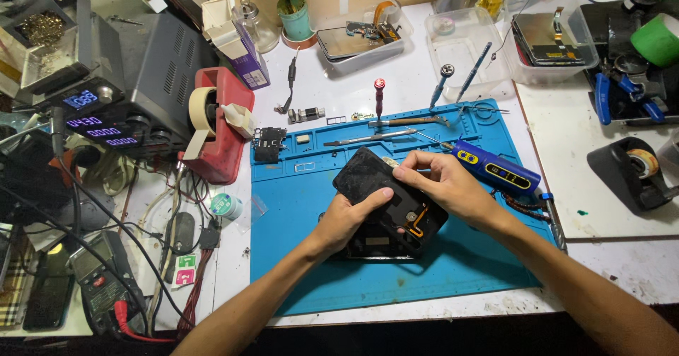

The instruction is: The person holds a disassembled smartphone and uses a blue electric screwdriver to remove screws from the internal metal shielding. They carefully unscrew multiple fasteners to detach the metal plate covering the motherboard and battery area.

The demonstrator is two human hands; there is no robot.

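While both hands grip the phone (385, 207), trays (460, 48) hold parts.

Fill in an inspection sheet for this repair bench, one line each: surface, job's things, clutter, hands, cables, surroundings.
Surface: blue work mat on a white bench.
Job's things: opened black phone on the mat, its insides and an orange flex showing; blue electric screwdriver beside it.
Clutter: tweezers, red-tipped screwdriver, small parts along the mat's top edge; clear trays behind.
Hands: left hand grips the phone's near edge; right hand pinches at its top edge.
Cables: black and red leads tangled at left.
Surroundings: power supply, red tape dispenser, multimeter.
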